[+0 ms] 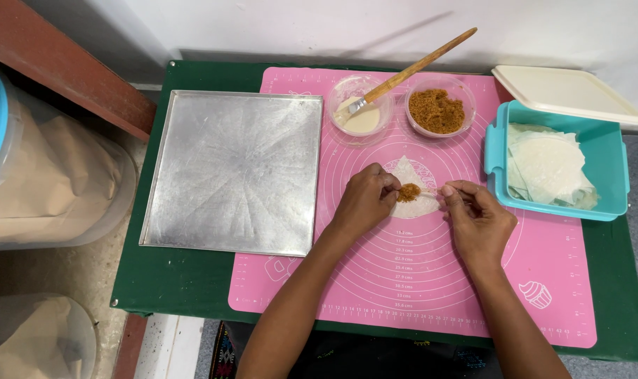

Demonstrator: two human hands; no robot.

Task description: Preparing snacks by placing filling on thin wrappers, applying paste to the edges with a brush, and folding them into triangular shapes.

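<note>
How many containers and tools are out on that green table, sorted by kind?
Round bowls: 2, one with pale paste, one with brown crumbs
Teal box: 1
Cream lid: 1
Metal tray: 1
Pink mat: 1
Brush: 1
Total: 7

both hands (fingers pinched) meet: left hand (364,200), right hand (477,217)

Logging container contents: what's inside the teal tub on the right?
The teal tub holds a stack of pale, thin wrapper sheets. Only the top ones show; how many lie beneath is hidden. Its cream lid sits behind it.
</note>
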